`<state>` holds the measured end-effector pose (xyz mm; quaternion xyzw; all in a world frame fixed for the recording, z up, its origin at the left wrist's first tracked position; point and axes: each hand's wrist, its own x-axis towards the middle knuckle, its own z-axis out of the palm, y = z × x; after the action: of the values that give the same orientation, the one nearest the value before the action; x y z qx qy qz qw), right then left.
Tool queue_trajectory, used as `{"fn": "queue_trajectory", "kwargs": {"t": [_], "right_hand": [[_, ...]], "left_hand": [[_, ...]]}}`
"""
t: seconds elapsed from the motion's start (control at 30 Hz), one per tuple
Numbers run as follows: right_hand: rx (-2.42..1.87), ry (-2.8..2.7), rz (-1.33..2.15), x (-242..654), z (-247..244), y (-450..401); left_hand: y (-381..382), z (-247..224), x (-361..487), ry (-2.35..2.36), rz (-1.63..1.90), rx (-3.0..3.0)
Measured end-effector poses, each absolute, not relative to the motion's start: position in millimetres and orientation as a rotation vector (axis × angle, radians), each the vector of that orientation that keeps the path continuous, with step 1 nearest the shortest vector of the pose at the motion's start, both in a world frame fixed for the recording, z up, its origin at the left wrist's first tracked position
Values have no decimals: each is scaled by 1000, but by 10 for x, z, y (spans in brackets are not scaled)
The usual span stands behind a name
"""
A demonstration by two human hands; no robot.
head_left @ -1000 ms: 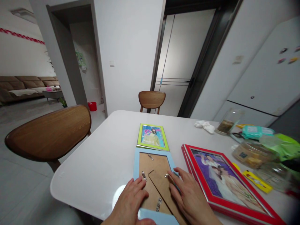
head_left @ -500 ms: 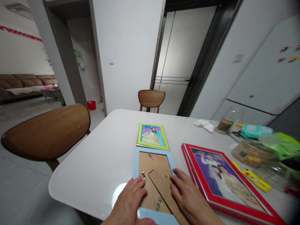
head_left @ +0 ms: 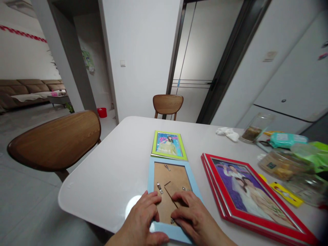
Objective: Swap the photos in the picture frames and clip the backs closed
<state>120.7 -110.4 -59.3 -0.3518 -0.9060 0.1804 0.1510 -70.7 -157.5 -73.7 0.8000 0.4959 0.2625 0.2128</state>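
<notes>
A light-blue picture frame (head_left: 151,174) lies face down on the table, its brown backing board (head_left: 176,174) showing with small metal clips around it. My left hand (head_left: 143,217) grips the frame's lower left corner, fingers on its left side and thumb by the bottom rail. Over the lower right of the board, my right hand (head_left: 192,213) is closed, its fingertips at the bottom metal clip (head_left: 172,221). That hand partly hides the board's cut stand flap and the right-hand clip (head_left: 185,188). Just beyond lies a green picture frame (head_left: 182,147), picture side up.
Stacked red picture frames (head_left: 217,205) lie to the right. Behind them are a glass jar (head_left: 253,131), a crumpled tissue (head_left: 227,133), a teal packet (head_left: 287,140), a clear container (head_left: 282,164) and a yellow card (head_left: 285,194). Wooden chairs (head_left: 56,141) stand at the table (head_left: 102,177).
My right hand has moved left and inward from the frame's right side to the bottom clip, its fingers curling. My left hand stays at the left corner. The view has shifted slightly.
</notes>
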Motion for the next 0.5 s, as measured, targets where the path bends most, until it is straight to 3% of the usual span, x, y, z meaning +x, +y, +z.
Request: {"fn": "queue_trajectory", "kwargs": {"t": [0.5], "right_hand": [[-1106, -2504, 481, 1034, -555, -993]], "left_hand": [[-1575, -854, -714, 1346, 837, 2266]]}}
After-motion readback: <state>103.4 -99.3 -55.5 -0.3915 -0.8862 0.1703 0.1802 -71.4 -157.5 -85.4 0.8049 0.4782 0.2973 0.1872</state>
